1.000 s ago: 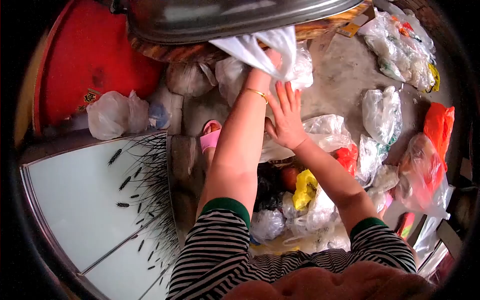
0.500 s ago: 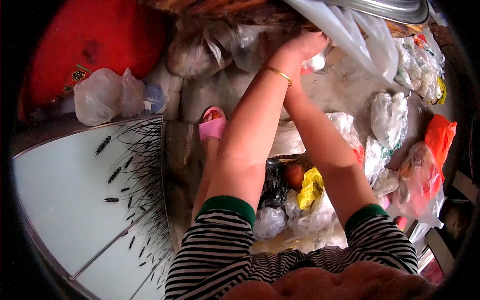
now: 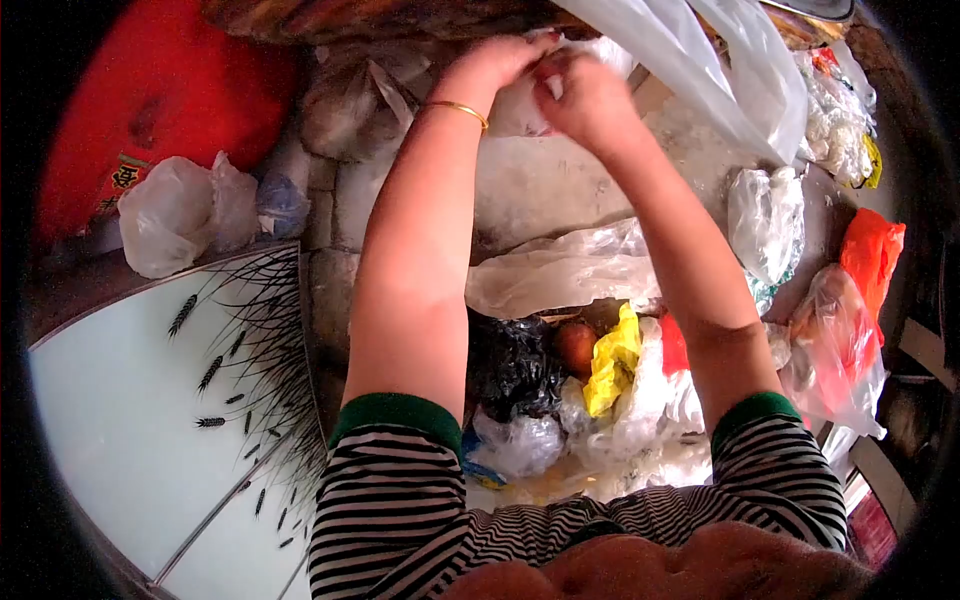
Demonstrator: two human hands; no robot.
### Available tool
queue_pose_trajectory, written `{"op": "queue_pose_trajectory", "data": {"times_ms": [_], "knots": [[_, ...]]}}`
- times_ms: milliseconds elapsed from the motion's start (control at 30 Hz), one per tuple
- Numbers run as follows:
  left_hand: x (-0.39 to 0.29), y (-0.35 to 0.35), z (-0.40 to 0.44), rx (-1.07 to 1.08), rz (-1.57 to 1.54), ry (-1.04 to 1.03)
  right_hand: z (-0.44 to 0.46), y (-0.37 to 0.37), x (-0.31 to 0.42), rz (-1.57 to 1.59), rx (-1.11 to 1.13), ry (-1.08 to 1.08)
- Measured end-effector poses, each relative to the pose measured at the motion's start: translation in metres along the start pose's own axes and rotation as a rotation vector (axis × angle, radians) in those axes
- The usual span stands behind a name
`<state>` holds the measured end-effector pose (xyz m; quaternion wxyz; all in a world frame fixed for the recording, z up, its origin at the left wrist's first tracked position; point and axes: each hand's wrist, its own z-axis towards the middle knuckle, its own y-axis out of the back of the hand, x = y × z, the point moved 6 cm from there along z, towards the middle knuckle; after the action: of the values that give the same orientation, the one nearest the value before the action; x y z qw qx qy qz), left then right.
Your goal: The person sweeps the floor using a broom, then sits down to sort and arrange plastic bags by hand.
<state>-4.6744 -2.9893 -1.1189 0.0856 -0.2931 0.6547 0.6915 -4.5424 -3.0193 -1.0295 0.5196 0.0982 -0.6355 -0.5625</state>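
My left hand (image 3: 500,62), with a gold bangle on its wrist, reaches to the top of the view. Its fingers are bent at the upper part of a whitish plastic bag (image 3: 520,108). Close beside it, my right hand (image 3: 588,95) has its fingers curled in at the same bag and is slightly blurred. What lies between the fingertips is partly hidden. Left of the hands, another see-through plastic bag (image 3: 340,105) with something in it stands on the floor. Long white bag handles (image 3: 715,75) hang down to the right of my right hand.
Below my arms lie a black plastic bag (image 3: 515,365), a round reddish-brown object (image 3: 574,347) and a yellow bag (image 3: 612,360). A glass-topped surface (image 3: 130,390) fills the lower left, near a red object (image 3: 170,100). A red-orange bag (image 3: 872,255) lies right.
Both hands have shifted left, and my right hand has come into sight beside the left. My forearms have moved apart from their crossed position. The pink slipper is out of sight.
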Motion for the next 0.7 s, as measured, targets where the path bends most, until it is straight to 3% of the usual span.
{"op": "queue_pose_trajectory", "data": {"times_ms": [33, 100, 133, 267, 300, 467, 567, 700], "knots": [[0.003, -0.005, 0.000, 0.014, 0.041, 0.003, 0.004, 0.015, -0.007, -0.180, 0.088, -0.184], [0.010, -0.016, 0.002, 0.044, 0.125, -0.004, 0.009, 0.023, -0.014, -0.109, 0.093, -0.428], [0.015, -0.022, 0.004, 0.058, 0.185, -0.023, 0.024, -0.003, -0.036, -0.150, 0.178, -0.341], [0.044, -0.053, 0.010, 0.082, 0.438, -0.093, 0.057, -0.085, -0.107, -0.131, -0.144, -0.197], [0.014, -0.022, -0.017, 0.098, 0.129, 0.127, 0.061, -0.099, -0.116, -0.126, -0.224, -0.157], [0.046, -0.070, 0.010, 0.127, 0.161, 0.093, 0.040, -0.068, -0.092, -0.373, -0.014, -0.381], [0.013, -0.043, -0.010, 0.160, 0.270, 0.202, 0.052, -0.094, -0.122, -0.218, 0.026, -0.413], [0.051, -0.081, 0.012, 0.014, 0.351, 0.178, 0.062, -0.136, -0.156, -0.063, 0.026, -0.367]]}}
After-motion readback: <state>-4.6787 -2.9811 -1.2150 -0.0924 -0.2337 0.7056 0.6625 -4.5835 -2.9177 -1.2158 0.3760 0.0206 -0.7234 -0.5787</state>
